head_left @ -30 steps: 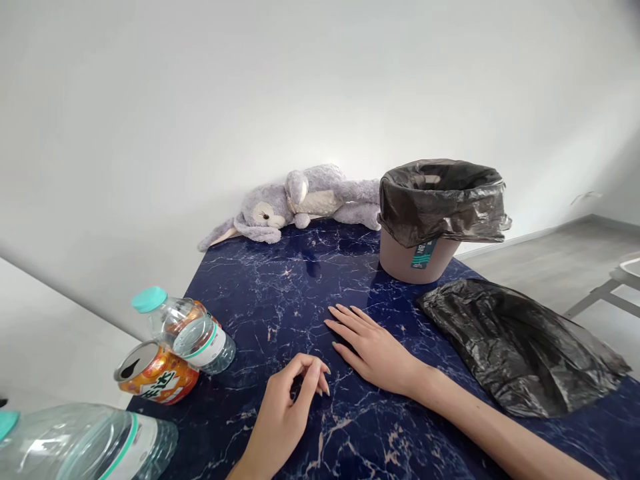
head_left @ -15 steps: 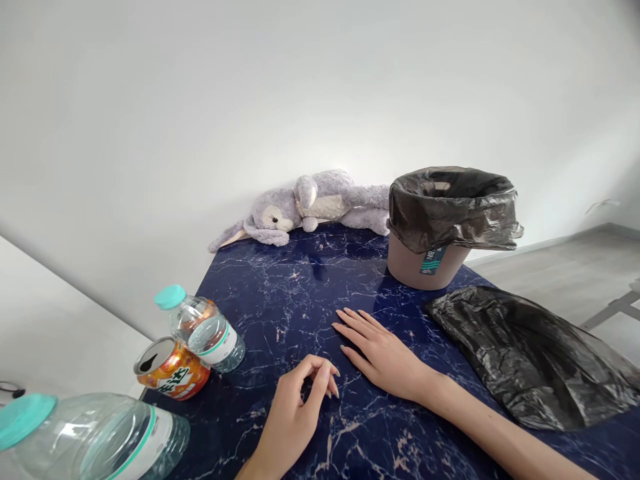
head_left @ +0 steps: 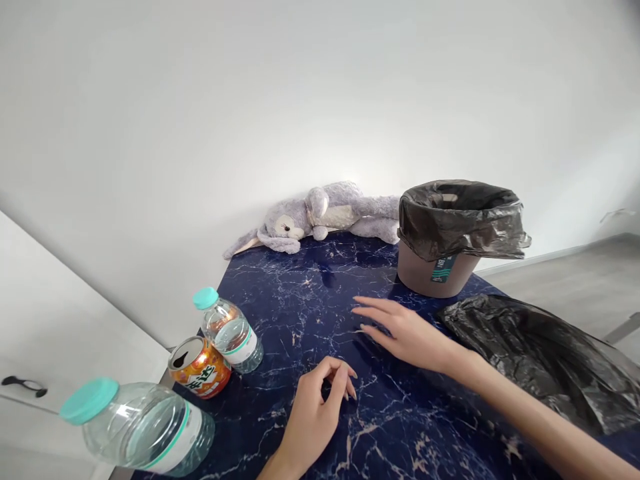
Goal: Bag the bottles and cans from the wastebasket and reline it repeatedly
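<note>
My right hand (head_left: 400, 330) is held palm down just over the blue marbled table (head_left: 310, 300), its fingers spread and holding nothing. Nearer to me, my left hand (head_left: 320, 400) rests on the tabletop with fingers loosely curled and thumb against them; nothing shows in its grasp. Left of it stand an opened orange drink can (head_left: 200, 373), a small clear bottle (head_left: 233, 337) with a turquoise cap, and a larger clear bottle (head_left: 150, 423) with a cap of the same colour. Both bottles contain some liquid. A black plastic bag (head_left: 540, 353) lies flat beyond my right forearm.
At the back right stands a pinkish-brown waste bin (head_left: 430, 270) with a black liner (head_left: 460, 230) folded over its rim. A grey plush rabbit (head_left: 320, 213) lies on its side along the far edge by the wall. A white cabinet (head_left: 60, 320) with a dark handle is at the left.
My right hand has lifted off the table and shifted slightly, its fingers spreading further. My left hand keeps its curled pose. The whole view has swung a little left.
</note>
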`<move>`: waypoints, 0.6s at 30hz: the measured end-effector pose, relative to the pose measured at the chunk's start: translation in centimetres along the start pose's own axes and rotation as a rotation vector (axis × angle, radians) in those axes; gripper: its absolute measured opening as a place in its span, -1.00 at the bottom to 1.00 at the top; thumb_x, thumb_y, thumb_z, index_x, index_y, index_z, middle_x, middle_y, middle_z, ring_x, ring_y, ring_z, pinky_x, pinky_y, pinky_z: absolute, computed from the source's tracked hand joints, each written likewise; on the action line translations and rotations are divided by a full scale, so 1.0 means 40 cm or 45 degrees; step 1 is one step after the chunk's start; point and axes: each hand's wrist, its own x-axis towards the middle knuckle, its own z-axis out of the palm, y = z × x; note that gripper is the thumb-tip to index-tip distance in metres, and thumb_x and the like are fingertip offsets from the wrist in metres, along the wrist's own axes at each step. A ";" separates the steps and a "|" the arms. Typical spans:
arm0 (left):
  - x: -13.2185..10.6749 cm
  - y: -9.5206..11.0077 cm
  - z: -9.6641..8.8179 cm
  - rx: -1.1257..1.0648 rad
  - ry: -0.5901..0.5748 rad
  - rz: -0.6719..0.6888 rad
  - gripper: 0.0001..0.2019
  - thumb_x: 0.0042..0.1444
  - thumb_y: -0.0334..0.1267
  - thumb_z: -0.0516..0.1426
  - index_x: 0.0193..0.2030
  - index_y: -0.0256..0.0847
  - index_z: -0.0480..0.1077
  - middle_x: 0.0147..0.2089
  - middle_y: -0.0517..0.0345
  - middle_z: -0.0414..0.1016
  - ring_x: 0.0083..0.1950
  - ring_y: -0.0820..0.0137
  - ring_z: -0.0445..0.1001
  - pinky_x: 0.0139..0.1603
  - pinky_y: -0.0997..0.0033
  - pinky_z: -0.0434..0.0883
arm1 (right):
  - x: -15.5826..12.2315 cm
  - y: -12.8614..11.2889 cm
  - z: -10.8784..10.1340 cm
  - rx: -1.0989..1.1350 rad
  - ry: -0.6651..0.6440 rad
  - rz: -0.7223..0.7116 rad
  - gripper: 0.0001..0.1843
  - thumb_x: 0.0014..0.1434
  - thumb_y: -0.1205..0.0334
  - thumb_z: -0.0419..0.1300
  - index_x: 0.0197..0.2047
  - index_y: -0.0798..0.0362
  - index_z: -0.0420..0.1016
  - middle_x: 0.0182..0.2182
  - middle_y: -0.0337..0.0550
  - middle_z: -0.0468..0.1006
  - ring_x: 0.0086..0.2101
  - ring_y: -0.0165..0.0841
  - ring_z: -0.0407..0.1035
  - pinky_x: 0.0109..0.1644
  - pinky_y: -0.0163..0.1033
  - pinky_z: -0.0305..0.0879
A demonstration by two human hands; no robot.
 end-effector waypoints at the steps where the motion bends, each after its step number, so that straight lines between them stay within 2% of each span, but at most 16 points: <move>1: -0.001 -0.001 0.000 -0.001 0.007 0.010 -0.56 0.50 0.14 0.01 -0.17 -0.10 0.53 -0.30 0.12 0.64 -0.24 0.27 0.58 -0.26 0.36 0.34 | 0.021 -0.012 -0.037 -0.001 0.054 -0.018 -0.58 0.55 0.08 0.07 0.35 -0.12 0.53 0.40 -0.07 0.48 0.32 -0.06 0.44 0.39 0.13 0.45; 3: -0.002 -0.003 0.000 -0.003 0.016 0.019 -0.57 0.51 0.13 0.01 -0.18 -0.10 0.53 -0.31 0.14 0.63 -0.24 0.28 0.57 -0.22 0.36 0.36 | 0.062 -0.041 -0.119 0.004 0.208 -0.049 -0.59 0.56 0.10 0.04 0.34 -0.10 0.51 0.40 -0.05 0.46 0.33 -0.07 0.42 0.38 0.12 0.45; 6: -0.004 -0.006 0.001 -0.004 0.015 0.010 -0.57 0.51 0.14 0.01 -0.18 -0.10 0.52 -0.31 0.14 0.63 -0.24 0.29 0.57 -0.18 0.35 0.37 | 0.109 -0.078 -0.235 -0.061 0.535 -0.030 -0.63 0.55 0.12 0.06 0.28 -0.03 0.53 0.31 0.01 0.54 0.27 -0.09 0.47 0.34 0.13 0.46; 9: -0.005 -0.007 0.001 -0.001 0.012 -0.008 -0.56 0.51 0.15 0.01 -0.19 -0.10 0.51 -0.32 0.15 0.62 -0.24 0.29 0.56 -0.19 0.36 0.36 | 0.130 -0.077 -0.310 -0.209 0.831 0.081 -0.67 0.48 0.15 0.12 0.21 0.01 0.55 0.18 0.06 0.62 0.19 -0.04 0.51 0.32 0.19 0.43; 11: -0.004 -0.007 0.000 0.005 0.012 -0.015 -0.55 0.51 0.15 0.00 -0.19 -0.10 0.51 -0.32 0.15 0.62 -0.24 0.29 0.56 -0.20 0.36 0.35 | 0.133 -0.053 -0.334 -0.271 0.920 0.207 -0.66 0.42 0.16 0.16 0.19 0.03 0.56 0.12 0.12 0.64 0.16 0.04 0.52 0.29 0.24 0.43; 13: -0.002 -0.007 0.000 0.008 0.015 -0.016 -0.55 0.51 0.15 0.00 -0.19 -0.10 0.51 -0.31 0.14 0.62 -0.23 0.29 0.56 -0.19 0.36 0.35 | 0.133 -0.015 -0.344 -0.308 0.934 0.331 -0.61 0.37 0.16 0.20 0.20 0.08 0.55 0.09 0.18 0.64 0.16 0.12 0.51 0.31 0.33 0.38; 15: 0.001 -0.008 0.001 0.008 0.015 -0.021 -0.56 0.51 0.15 0.01 -0.19 -0.10 0.51 -0.31 0.14 0.62 -0.23 0.29 0.56 -0.17 0.36 0.35 | 0.131 0.026 -0.345 -0.362 0.928 0.396 -0.58 0.34 0.15 0.21 0.21 0.12 0.54 0.10 0.23 0.64 0.19 0.19 0.46 0.39 0.46 0.23; 18: 0.005 -0.009 0.004 0.010 0.015 -0.031 -0.55 0.50 0.16 0.01 -0.20 -0.11 0.51 -0.32 0.13 0.62 -0.24 0.29 0.56 -0.10 0.34 0.38 | 0.127 0.081 -0.342 -0.446 0.929 0.398 -0.58 0.36 0.12 0.20 0.21 0.10 0.55 0.13 0.24 0.63 0.26 0.25 0.39 0.47 0.58 -0.04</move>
